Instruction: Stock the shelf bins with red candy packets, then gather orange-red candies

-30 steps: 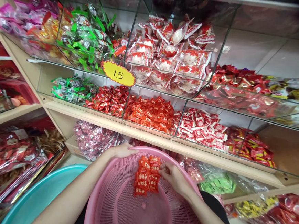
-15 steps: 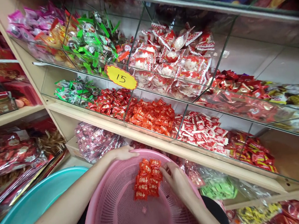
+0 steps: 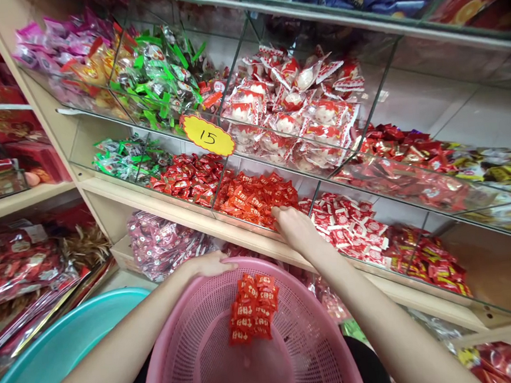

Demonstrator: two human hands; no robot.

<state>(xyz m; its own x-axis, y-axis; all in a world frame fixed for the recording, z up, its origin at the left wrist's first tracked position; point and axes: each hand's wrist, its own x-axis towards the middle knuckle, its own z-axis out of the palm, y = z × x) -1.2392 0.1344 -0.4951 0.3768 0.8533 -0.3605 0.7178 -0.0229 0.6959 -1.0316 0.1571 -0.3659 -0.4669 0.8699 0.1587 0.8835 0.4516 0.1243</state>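
Note:
My left hand (image 3: 213,264) grips the far left rim of a pink plastic basket (image 3: 179,345), fingers closed over the edge. Inside the basket, toward its far side, several red wrapped candies (image 3: 252,310) lie in neat rows. My right hand (image 3: 292,224) reaches past the basket into a shelf bin of orange-red wrapped candies (image 3: 249,198). Its fingers are curled together at the bin's right front; the tips are partly hidden, and what they hold, if anything, does not show.
Glass dividers separate the bins; red-and-white candies (image 3: 349,225) lie right of my right hand, dark red ones (image 3: 192,176) to the left. A yellow tag (image 3: 208,135) reading 15 hangs above. A teal basin (image 3: 73,347) stands at left, near a bagged bundle (image 3: 164,243).
My right hand has left the candies in the basket and moved up and forward to the orange-red candy bin. My left hand stays on the rim.

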